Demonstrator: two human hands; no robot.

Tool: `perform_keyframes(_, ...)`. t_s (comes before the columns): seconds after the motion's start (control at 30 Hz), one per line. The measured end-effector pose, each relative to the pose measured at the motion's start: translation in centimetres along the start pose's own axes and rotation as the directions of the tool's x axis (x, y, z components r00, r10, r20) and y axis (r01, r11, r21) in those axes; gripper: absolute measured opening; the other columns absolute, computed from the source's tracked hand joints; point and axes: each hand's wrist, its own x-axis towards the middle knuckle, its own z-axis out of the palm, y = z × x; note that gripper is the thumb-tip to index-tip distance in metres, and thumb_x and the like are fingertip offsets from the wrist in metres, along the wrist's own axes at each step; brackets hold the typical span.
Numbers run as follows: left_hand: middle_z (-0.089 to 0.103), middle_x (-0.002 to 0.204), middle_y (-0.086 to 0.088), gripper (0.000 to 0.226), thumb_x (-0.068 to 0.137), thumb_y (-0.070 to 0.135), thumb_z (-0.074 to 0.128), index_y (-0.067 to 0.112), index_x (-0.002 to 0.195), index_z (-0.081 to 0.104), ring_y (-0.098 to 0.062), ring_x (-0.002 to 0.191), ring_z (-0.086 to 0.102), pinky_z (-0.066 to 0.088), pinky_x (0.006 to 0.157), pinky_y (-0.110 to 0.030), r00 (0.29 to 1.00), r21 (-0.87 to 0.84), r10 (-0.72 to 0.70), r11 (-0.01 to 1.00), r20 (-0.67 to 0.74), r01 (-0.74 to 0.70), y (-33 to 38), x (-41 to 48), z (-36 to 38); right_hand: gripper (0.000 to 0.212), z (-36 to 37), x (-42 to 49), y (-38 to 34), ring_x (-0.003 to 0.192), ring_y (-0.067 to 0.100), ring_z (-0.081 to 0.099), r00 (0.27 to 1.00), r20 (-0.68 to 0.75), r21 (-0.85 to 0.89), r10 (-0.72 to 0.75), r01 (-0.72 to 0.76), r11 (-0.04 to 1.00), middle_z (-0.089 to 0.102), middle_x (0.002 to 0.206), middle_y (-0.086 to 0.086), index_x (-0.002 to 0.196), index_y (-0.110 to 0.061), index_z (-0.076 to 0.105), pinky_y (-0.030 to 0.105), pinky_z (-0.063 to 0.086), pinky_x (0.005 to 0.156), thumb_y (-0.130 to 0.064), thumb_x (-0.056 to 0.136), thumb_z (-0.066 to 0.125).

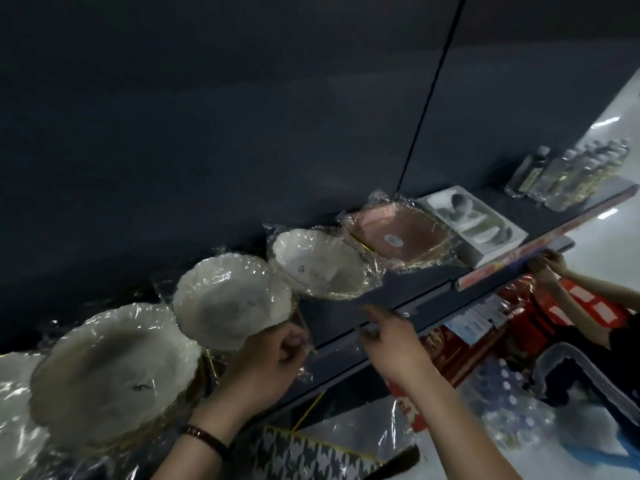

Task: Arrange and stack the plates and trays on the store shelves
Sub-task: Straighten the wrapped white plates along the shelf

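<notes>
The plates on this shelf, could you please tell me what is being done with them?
Plastic-wrapped dishes sit in a row on the dark shelf. A person's left hand grips the near edge of a wrapped white plate, which sits between a larger plate and a bowl, with a pink dish beyond. The right hand hovers open over the shelf edge, holding nothing.

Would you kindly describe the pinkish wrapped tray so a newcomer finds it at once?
On the dark shelf stands a row of film-wrapped dishes. The pinkish tray lies between a white scalloped bowl and a white moulded tray; it alone is pink, squarish, with a round label.
</notes>
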Motion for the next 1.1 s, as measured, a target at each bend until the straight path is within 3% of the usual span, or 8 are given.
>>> perform_keyframes(0.07,0.073,0.107,0.023,0.011,0.098,0.04,0.071,0.039,0.109,0.071,0.008,0.095,0.07,0.061,0.093,-0.027,0.999,-0.02,-0.026,0.999,-0.022,0.025,0.7,0.5,0.6,0.053,0.3,2.4,-0.2,0.102,0.019,0.071,0.999,-0.007,0.043,-0.042,0.042,0.998,0.06,0.138,0.003,0.151,-0.04,0.048,0.03,0.054,0.087,-0.034,0.1,0.062)
perform_keyframes(0.2,0.072,0.104,0.024,0.016,0.097,0.043,0.068,0.037,0.112,0.07,0.008,0.095,0.068,0.06,0.092,-0.03,0.996,0.066,-0.043,0.997,-0.077,0.048,1.2,2.0,1.5,0.058,1.2,6.6,0.3,0.118,0.028,0.068,0.999,0.023,0.054,-0.038,0.037,0.998,0.067,0.137,0.01,0.154,-0.039,0.044,0.034,0.053,0.094,-0.036,0.099,0.064)
perform_keyframes(0.4,0.073,0.097,0.027,0.028,0.083,0.061,0.055,0.046,0.104,0.065,0.008,0.094,0.069,0.061,0.09,-0.034,0.982,0.084,-0.115,0.988,-0.153,0.129,1.6,2.7,1.7,0.023,2.3,9.3,1.5,0.098,0.019,0.075,0.997,-0.003,0.079,-0.079,0.079,0.994,0.079,0.108,-0.002,0.122,-0.028,0.069,0.032,0.058,0.085,-0.03,0.099,0.067)
perform_keyframes(0.53,0.074,0.095,0.028,0.026,0.082,0.06,0.056,0.049,0.103,0.065,0.008,0.092,0.07,0.061,0.089,-0.032,0.975,0.058,-0.142,0.986,-0.169,0.154,2.1,2.7,2.1,0.027,3.5,10.0,2.4,0.094,0.017,0.075,0.988,-0.043,0.081,-0.147,0.15,0.985,0.079,0.104,-0.003,0.123,-0.026,0.072,0.037,0.062,0.085,-0.031,0.096,0.073)
perform_keyframes(0.7,0.075,0.088,0.022,0.028,0.082,0.059,0.054,0.04,0.095,0.069,0.004,0.083,0.071,0.061,0.084,-0.036,0.964,0.026,-0.182,0.981,-0.197,0.191,2.5,3.6,2.8,0.017,5.1,10.4,3.1,0.084,0.017,0.073,0.978,-0.164,0.178,-0.129,0.158,0.971,0.078,0.095,-0.001,0.109,-0.024,0.077,0.032,0.058,0.075,-0.016,0.098,0.068)
perform_keyframes(0.83,0.075,0.089,0.019,0.022,0.089,0.056,0.062,0.037,0.095,0.071,0.005,0.083,0.07,0.058,0.082,-0.027,0.955,0.013,-0.198,0.978,-0.223,0.206,3.1,4.5,3.3,0.014,4.9,10.2,1.6,0.067,0.01,0.063,0.964,-0.237,0.272,-0.12,0.184,0.945,0.067,0.075,-0.003,0.095,-0.021,0.07,0.013,0.04,0.057,-0.01,0.102,0.064)
perform_keyframes(0.97,0.076,0.102,0.01,0.021,0.101,0.047,0.063,0.029,0.105,0.072,-0.004,0.094,0.071,0.051,0.082,-0.023,0.906,-0.136,-0.268,0.962,-0.328,0.236,4.0,6.3,2.1,0.017,3.5,9.4,-0.3,0.066,0.008,0.064,0.942,-0.298,0.373,-0.153,0.262,0.89,0.066,0.071,-0.01,0.096,-0.026,0.068,0.015,0.045,0.057,-0.011,0.103,0.063)
perform_keyframes(1.1,0.071,0.128,0.003,0.071,0.086,0.076,0.063,0.025,0.135,0.062,-0.018,0.104,0.076,0.063,0.092,-0.045,0.862,-0.537,-0.442,0.803,-0.249,0.257,6.3,7.3,1.2,0.033,3.6,8.4,0.1,0.081,0.001,0.07,0.962,-0.234,0.472,-0.14,0.239,0.849,0.073,0.088,-0.013,0.102,-0.028,0.071,0.019,0.057,0.073,0.004,0.098,0.061)
